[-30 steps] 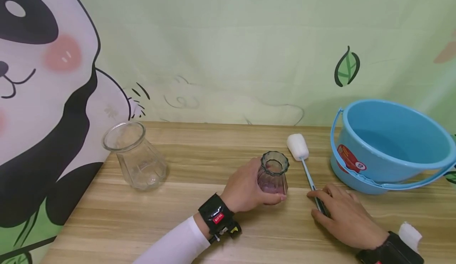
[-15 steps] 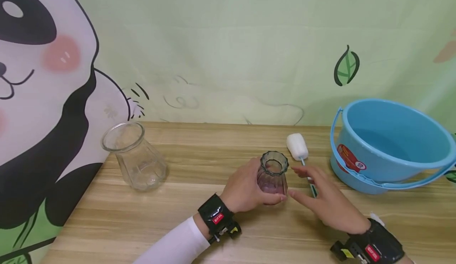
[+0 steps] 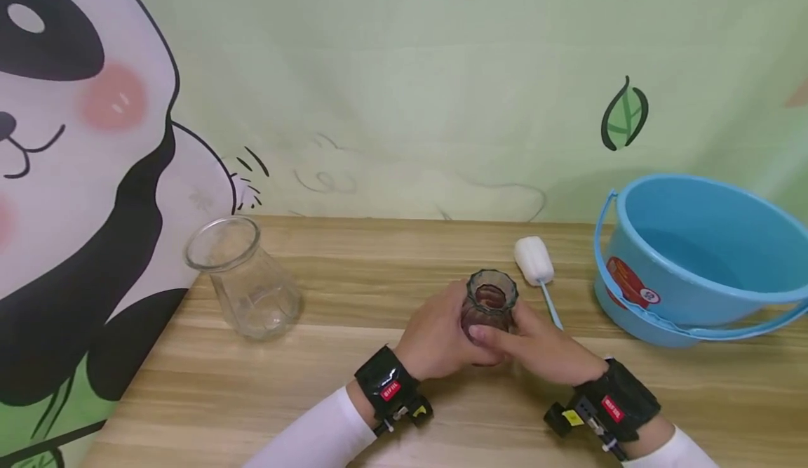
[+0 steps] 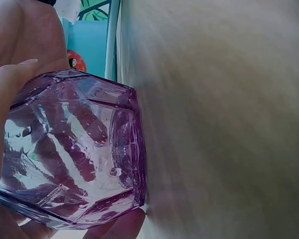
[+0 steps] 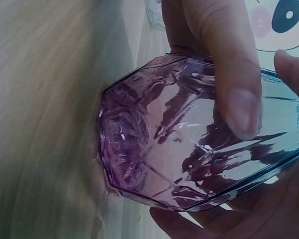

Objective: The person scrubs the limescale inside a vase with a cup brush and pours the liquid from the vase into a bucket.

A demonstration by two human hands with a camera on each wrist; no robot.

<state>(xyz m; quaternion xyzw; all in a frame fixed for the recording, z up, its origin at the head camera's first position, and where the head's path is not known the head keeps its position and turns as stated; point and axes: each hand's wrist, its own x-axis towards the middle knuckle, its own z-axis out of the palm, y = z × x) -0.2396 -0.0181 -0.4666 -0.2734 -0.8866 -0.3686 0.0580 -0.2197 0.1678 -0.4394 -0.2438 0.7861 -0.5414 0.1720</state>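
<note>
Both hands grip a small faceted glass vase [image 3: 477, 319], smoky at its scalloped rim and purple toward the base. My left hand [image 3: 435, 335] wraps its left side. From the right, my right hand [image 3: 550, 347] holds it with the thumb across the front and fingers on the far side. In the left wrist view, the purple base [image 4: 74, 149] is right at the tabletop. The right wrist view shows the thumb [image 5: 241, 112] pressed on the glass. Behind the right hand lies a sponge bottle brush [image 3: 534, 262] with a white head, its lower handle hidden.
A larger clear glass jar [image 3: 252, 292] stands at the left on the wooden table [image 3: 353, 271]. At the right is a blue bucket [image 3: 656, 313] with its handle hanging down. A printed panda cloth [image 3: 379, 103] rises behind the table's back edge.
My right hand has left the brush handle, moved left and taken hold of the vase. The left hand keeps its grip on the vase.
</note>
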